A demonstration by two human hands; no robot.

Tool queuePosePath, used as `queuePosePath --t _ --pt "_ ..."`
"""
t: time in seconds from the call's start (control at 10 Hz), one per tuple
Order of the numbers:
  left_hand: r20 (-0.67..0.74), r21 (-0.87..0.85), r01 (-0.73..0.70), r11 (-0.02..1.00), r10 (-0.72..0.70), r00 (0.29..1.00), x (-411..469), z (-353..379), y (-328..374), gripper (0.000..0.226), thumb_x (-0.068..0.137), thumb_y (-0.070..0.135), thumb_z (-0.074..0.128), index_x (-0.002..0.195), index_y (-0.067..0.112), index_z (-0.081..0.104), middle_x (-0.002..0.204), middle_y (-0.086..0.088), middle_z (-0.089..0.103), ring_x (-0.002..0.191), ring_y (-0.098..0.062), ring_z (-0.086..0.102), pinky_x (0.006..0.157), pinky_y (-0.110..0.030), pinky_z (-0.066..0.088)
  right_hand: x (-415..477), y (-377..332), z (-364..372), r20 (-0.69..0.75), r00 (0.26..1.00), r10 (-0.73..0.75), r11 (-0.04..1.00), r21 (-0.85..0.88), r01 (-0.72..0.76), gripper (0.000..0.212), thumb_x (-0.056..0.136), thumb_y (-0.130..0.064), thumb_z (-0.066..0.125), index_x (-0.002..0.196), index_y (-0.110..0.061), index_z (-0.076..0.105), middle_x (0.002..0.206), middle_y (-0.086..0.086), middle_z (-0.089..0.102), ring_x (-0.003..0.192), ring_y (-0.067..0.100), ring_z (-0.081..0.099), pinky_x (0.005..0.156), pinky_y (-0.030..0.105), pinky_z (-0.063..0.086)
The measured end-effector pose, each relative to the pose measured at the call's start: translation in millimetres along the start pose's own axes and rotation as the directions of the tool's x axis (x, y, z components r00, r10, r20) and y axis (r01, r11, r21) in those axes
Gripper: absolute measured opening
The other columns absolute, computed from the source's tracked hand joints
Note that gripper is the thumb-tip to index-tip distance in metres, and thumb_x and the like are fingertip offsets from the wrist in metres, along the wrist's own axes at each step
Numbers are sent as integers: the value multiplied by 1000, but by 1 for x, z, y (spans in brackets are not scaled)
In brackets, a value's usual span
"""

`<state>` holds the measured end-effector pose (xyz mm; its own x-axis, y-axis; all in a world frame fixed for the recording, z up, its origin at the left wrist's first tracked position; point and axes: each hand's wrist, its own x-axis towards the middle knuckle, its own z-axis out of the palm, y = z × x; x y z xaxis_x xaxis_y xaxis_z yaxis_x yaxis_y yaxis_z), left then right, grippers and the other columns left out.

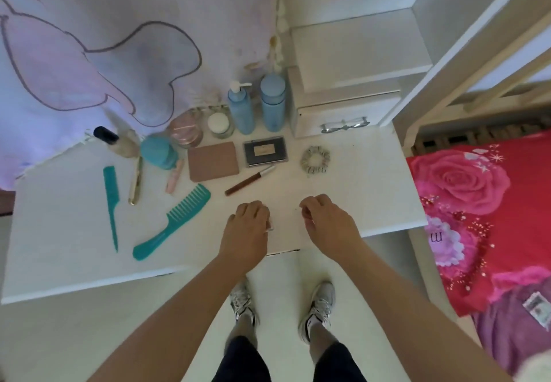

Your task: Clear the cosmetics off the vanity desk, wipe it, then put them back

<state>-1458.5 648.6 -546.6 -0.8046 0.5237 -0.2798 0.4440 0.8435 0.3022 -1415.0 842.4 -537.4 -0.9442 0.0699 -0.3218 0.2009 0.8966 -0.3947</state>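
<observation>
Nearest the camera, two grey-white trainers [319, 304] are seen on the pale floor. Both hands are held over the front edge of the white worktop [372, 202]. The left hand [247, 228] is curled round a small pale pink item [270, 226], most of which is hidden. The right hand [328, 223] has its fingers curled downward; whether anything is held cannot be told.

To the left lie a teal wide-tooth comb [176, 223] and a teal tail comb [111, 199]. Beyond the hands a brown lip-gloss tube with silver cap [249, 180] lies slantwise. Behind it are a brown square compact [213, 160], a black rectangular palette [264, 152] whose pale label is too small to be read, and a grey-green fabric scrunchie [315, 159].

Further left are noted a slim gold tool [135, 181], a small pink tube [174, 180], a teal-capped jar [158, 152] and a black-capped bottle [114, 143].

At the back stand a round pink jar [185, 131], a white-lidded glass jar [220, 125], a blue pump bottle [241, 107] and a blue capped bottle [272, 101], beside a white drawer box [343, 113].

On the red rose-print bedcover [477, 202] at right, a single letter "m" is legible.
</observation>
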Motion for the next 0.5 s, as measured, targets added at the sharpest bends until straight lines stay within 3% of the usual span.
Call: queuePosePath --t 0.1,0.2,0.3,0.5 --pt "-51 20 -10 1000 11 999 14 5 -8 35 77 3 67 110 6 59 129 -12 54 112 -34 51 78 -42 46 11 -4 11 -36 999 35 994 105 -31 28 98 -15 50 125 -17 56 127 5 50 96 29 61 75 39 52" --pt "17 58 -10 998 9 1000 22 12 -15 53 87 8 59 138 4 44 150 -14 36 136 -33 34 100 -43 42 18 -3 21 -8 999 50 991 121 -49 42 96 -12 52 137 -16 48 137 7 46 112 29 54 86 41 51" --pt "129 124 -27 992 11 992 21 18 -22 68 92 19 49 152 10 18 160 -8 14 146 -27 11 113 -39 27 19 -5 25 40 998 46 996 79 -49 53 96 -13 50 147 -17 36 142 7 43 120 28 48 90 41 50" --pt "352 137 -107 985 52 935 19 2 -33 74 94 35 45 155 17 6 162 -3 -13 149 -22 -8 117 -50 19 20 -12 0 148 983 105 994 -12 -104 59 99 -24 49 152 -23 24 155 10 26 135 30 37 98 41 45"
